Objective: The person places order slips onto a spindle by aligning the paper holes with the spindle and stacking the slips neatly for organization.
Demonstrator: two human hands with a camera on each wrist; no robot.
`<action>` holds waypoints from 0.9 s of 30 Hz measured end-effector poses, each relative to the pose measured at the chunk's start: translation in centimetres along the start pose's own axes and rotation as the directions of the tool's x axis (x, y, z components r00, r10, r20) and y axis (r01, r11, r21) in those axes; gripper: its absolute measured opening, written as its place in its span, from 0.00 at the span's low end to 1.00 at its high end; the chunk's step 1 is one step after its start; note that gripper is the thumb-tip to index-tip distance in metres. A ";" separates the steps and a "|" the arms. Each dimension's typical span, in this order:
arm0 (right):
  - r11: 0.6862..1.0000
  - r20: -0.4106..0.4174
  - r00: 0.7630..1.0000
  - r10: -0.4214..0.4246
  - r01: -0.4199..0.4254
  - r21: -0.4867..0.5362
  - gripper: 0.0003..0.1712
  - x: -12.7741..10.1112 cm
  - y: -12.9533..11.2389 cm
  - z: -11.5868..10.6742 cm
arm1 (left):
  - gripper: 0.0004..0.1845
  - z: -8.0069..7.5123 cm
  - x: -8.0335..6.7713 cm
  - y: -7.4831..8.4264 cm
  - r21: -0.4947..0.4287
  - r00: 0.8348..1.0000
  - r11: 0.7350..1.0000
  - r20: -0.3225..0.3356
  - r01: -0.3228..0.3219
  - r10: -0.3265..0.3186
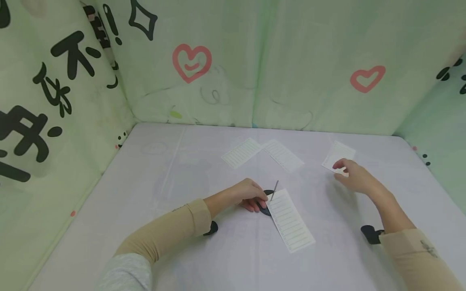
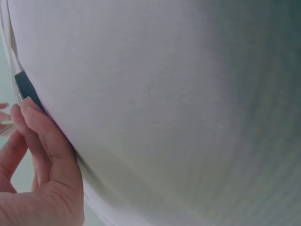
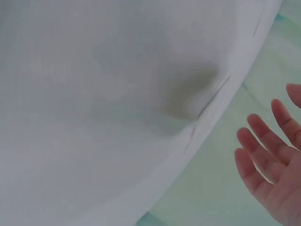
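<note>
My left hand [image 1: 251, 196] grips the edge of a black round base [image 1: 268, 192] from which a thin metal spike [image 1: 275, 187] rises, like a bill spike. In the left wrist view its fingertips lie against the dark base [image 2: 29, 92]. A lined white list sheet [image 1: 291, 222] covers part of the base, its top corner at the spike. Farther right, my right hand [image 1: 354, 177] hovers with curved fingers at the near edge of another lined sheet [image 1: 338, 154]. The right wrist view shows that hand's fingers [image 3: 265, 160] spread apart, holding nothing.
Two more lined sheets, a left one [image 1: 242, 152] and a right one [image 1: 284, 155], lie at the back middle of the white-covered table [image 1: 204, 258]. Green printed curtains [image 1: 291, 60] stand along the back and both sides.
</note>
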State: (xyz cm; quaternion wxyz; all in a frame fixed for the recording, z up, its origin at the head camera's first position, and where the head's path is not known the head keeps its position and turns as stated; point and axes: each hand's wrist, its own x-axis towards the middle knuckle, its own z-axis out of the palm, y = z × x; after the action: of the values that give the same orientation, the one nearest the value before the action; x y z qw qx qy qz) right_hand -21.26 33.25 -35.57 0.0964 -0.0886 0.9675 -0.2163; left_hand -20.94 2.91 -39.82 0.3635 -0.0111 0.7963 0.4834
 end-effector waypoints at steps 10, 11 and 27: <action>0.969 -0.019 0.980 0.196 -0.197 -0.152 0.36 4.4 5.5 -2.7 | 0.06 -0.2 -0.3 0.2 0.001 1.000 1.000 0.018 -0.002 0.002; 0.964 -0.011 0.977 0.213 -0.212 -0.158 0.36 4.6 5.9 -2.8 | 0.06 -0.2 -0.3 0.2 0.002 1.000 1.000 0.019 -0.001 0.001; 0.937 -0.112 0.962 0.249 -0.269 -0.223 0.39 5.6 8.1 -1.6 | 0.05 -0.4 0.2 -0.2 -0.008 1.000 1.000 0.025 -0.014 0.015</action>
State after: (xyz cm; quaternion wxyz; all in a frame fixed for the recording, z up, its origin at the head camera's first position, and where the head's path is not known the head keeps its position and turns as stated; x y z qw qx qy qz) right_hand -28.07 39.88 -38.54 0.0730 0.0378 0.9927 -0.0887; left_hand -21.23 2.55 -39.94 0.3699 -0.0008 0.7897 0.4894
